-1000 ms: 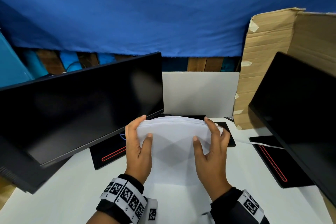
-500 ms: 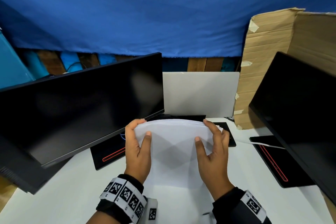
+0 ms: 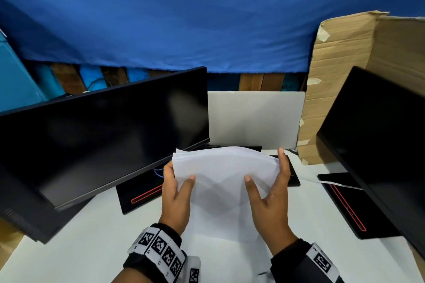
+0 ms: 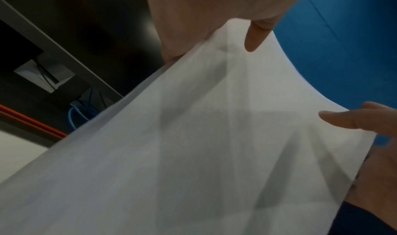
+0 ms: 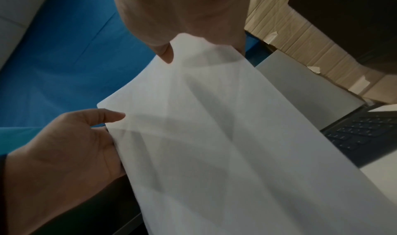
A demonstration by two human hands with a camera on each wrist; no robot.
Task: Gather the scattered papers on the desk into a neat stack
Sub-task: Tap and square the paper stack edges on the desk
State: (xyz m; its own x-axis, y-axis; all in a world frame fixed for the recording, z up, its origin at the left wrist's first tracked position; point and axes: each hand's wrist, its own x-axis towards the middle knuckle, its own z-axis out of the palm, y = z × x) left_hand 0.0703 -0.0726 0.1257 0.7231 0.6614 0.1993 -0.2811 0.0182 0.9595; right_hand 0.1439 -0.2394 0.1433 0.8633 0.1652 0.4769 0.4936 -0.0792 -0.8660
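A stack of white papers point(image 3: 220, 172) stands upright on its bottom edge on the white desk point(image 3: 80, 236), with its top edge bowed. My left hand point(image 3: 178, 190) grips the left side, thumb on the front face and fingers behind. My right hand point(image 3: 273, 197) grips the right side, thumb on the front and fingers up along the edge. In the left wrist view the papers point(image 4: 193, 153) fill the frame under my left thumb point(image 4: 255, 36). The right wrist view shows the papers point(image 5: 225, 145) between my right thumb point(image 5: 165, 53) and my left hand point(image 5: 64, 153).
A dark monitor point(image 3: 103, 140) leans close on the left, and another monitor point(image 3: 379, 145) on the right. Their black bases point(image 3: 138, 193) flank the papers. An open laptop point(image 3: 255, 119) stands just behind, and cardboard point(image 3: 340, 71) and a blue cloth point(image 3: 184, 18) are further back.
My left fingers have slid down off the stack's top left corner, which now sticks up free. My right hand has shifted a little to the right along the edge.
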